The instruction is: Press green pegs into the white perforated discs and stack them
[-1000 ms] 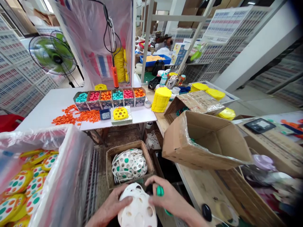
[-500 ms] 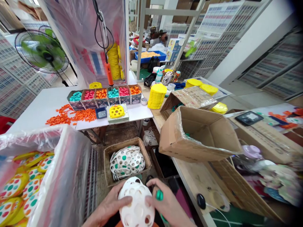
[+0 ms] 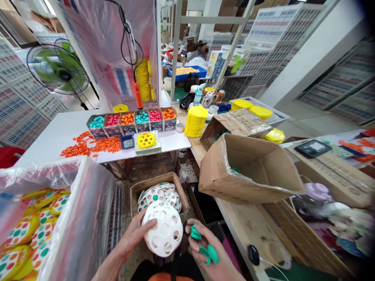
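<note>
Head view: L hand, i.e. left hand (image 3: 133, 238), low centre, fingers (image 3: 148, 223) grasping the white disc (image 3: 162, 230) at its left edge, thumb on the face. The disc is round, so no long axis. Its holed face is tilted up twd the camera, and it's held in the air just above the open carton (image 3: 135, 193) of similar discs on the floor.

Right hand (image 3: 205, 249) is just beside the disc, apart from it, fingers curled round several green pegs (image 3: 209, 253). One peg sits nr the fingertips, the rest lie in the palm, slanted.

To the right, a cardboard box (image 3: 249, 171) lies tipped on the desk (image 3: 246, 222), mouth twd upper right. At left, a bag-lined crate (image 3: 88, 195) holds yellow spotted discs. Further back, a row of trays (image 3: 131, 119) w/ coloured pegs.
</note>
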{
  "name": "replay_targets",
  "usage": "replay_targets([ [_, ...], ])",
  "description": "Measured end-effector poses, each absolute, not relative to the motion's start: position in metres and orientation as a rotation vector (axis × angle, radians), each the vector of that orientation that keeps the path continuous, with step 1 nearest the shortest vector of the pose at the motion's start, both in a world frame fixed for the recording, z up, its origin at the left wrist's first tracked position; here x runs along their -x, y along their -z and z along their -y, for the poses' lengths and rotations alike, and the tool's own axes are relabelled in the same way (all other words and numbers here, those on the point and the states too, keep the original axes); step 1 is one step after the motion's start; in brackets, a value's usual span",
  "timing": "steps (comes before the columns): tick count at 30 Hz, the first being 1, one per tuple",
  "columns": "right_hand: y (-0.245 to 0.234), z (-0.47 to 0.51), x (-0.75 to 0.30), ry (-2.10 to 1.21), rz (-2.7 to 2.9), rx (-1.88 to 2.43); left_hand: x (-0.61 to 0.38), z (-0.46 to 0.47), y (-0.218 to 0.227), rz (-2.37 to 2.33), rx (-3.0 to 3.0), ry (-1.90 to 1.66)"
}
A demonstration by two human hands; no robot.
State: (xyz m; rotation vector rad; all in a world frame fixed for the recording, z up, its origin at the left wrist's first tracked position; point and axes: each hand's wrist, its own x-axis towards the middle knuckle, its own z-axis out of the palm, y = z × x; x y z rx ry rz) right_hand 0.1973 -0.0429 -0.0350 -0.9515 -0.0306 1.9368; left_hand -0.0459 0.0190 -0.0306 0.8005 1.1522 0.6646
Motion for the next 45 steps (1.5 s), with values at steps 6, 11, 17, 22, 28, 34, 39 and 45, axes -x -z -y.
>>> replay_targets([
  [6,0.022,0.042,-0.187,-1.861,0.121,1.033,0.044,-0.018,0.03,-1.169,-0.799,-0.681],
  [11,0.021,0.035,-0.181,-1.879,0.102,1.005,0.042,-0.018,0.031,-1.173,-0.814,-0.652],
  [17,0.019,0.032,-0.184,-1.918,0.15,0.892,0.042,-0.017,0.03,-1.161,-0.768,-0.657],
  [22,0.019,0.03,-0.183,-1.923,-0.04,0.87,0.041,-0.016,0.026,-1.165,-0.719,-0.675],
  [28,0.027,0.028,-0.183,-1.852,-0.129,0.864,0.041,-0.017,0.021,-1.216,-0.68,-0.691],
  [34,0.024,0.024,-0.186,-1.874,0.009,0.832,0.039,-0.019,0.019,-1.231,-0.686,-0.697],
  [39,0.023,0.021,-0.186,-1.872,0.092,0.812,0.039,-0.022,0.018,-1.225,-0.696,-0.692],
  [45,0.023,0.021,-0.185,-1.9,0.149,0.798,0.039,-0.023,0.019,-1.232,-0.716,-0.697],
])
